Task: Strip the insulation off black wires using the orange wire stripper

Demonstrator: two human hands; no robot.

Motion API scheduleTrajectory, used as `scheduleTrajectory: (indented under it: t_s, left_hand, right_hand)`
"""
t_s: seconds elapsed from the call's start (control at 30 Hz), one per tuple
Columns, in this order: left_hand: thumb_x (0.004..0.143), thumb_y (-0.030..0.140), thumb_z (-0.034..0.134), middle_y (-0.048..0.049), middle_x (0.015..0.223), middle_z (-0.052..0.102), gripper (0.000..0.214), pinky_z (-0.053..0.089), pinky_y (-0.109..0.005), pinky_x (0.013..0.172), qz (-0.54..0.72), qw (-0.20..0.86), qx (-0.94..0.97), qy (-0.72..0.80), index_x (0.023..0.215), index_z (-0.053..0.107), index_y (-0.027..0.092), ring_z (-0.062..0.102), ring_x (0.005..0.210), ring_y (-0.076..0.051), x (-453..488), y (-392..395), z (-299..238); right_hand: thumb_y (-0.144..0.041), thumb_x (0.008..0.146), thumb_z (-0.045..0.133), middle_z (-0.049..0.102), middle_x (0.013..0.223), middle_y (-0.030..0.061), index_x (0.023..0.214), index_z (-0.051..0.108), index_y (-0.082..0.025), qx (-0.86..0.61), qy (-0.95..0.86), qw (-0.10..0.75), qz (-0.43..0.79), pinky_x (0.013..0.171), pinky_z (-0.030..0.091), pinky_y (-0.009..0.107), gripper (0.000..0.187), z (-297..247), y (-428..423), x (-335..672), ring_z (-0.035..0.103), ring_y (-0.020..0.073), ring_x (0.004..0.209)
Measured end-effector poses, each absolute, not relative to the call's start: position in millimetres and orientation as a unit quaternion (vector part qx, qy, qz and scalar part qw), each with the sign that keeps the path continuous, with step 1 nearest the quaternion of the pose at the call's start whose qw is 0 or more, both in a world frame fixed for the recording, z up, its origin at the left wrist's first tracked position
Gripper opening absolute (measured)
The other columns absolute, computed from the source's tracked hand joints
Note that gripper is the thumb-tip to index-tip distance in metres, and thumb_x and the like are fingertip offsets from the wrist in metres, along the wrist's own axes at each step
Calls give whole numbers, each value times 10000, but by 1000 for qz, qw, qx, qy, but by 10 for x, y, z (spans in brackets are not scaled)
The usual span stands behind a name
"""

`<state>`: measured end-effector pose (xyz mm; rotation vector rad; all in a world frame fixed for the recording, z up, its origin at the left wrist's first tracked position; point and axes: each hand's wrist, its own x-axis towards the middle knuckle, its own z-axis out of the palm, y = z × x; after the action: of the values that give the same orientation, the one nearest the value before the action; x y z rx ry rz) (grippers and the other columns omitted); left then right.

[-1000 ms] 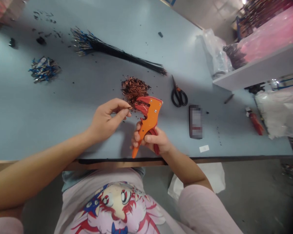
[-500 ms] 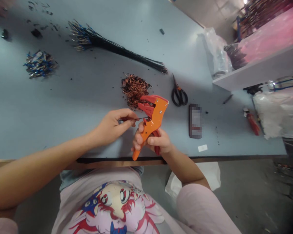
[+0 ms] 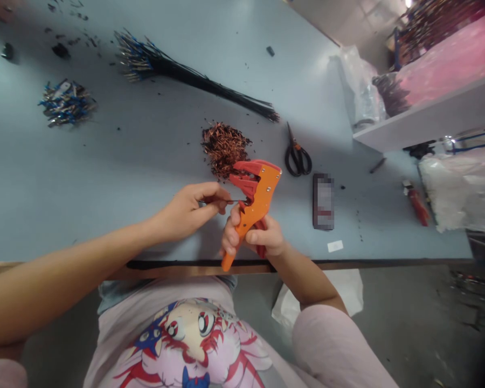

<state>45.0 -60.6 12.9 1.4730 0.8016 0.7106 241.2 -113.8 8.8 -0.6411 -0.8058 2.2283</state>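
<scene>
My right hand [image 3: 254,234] is wrapped round the handles of an orange and red wire stripper [image 3: 262,196], its red jaws pointing left. Between the thumb and fingers of my left hand [image 3: 200,207] a thin black wire [image 3: 237,201] is pinched. The wire's right end reaches the notch below the stripper's jaws; whether it sits inside is too small to tell. Just behind the jaws lies a heap of copper wire bits and black scraps [image 3: 225,146]. Farther back, a long bundle of black wires [image 3: 204,83] with blue and metal ends stretches across the table.
Black-handled scissors [image 3: 298,159] and a blurred-out dark box [image 3: 323,200] lie right of the stripper. A pile of blue and metal terminals [image 3: 67,102] sits at the left. A white label [image 3: 335,246], a red-handled tool [image 3: 416,202] and a shelf [image 3: 428,110] with plastic bags are on the right.
The wire stripper and my right hand have shifted slightly right and down, tilting a little. My left hand has moved slightly right with the wire still pinched.
</scene>
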Motion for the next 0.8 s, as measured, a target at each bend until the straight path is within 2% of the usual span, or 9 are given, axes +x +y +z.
scheduleTrajectory:
  t_s: [0.3,0.8]
  left_hand:
    - [876,217,523,-52,905,713,153,552,-304,832,309,646,620,321,928,651,152,669,855,-156,449,-603,111]
    - [855,183,520,-12,834,688,149,518,-230,733,319,619,640,323,910,656,160,645,759,-118,459,-614,107]
  right_hand:
    - [-376,747,784,621,743,-16,914,475,-197,-261,-313,335,849,754,597,483,394,101,-1131,2393,644,153,631]
    - [-402,847,706,556,594,-70,834,443,-205,-245,-327,341,847,539,583,298,329,110,-1118,2396,574,100,460]
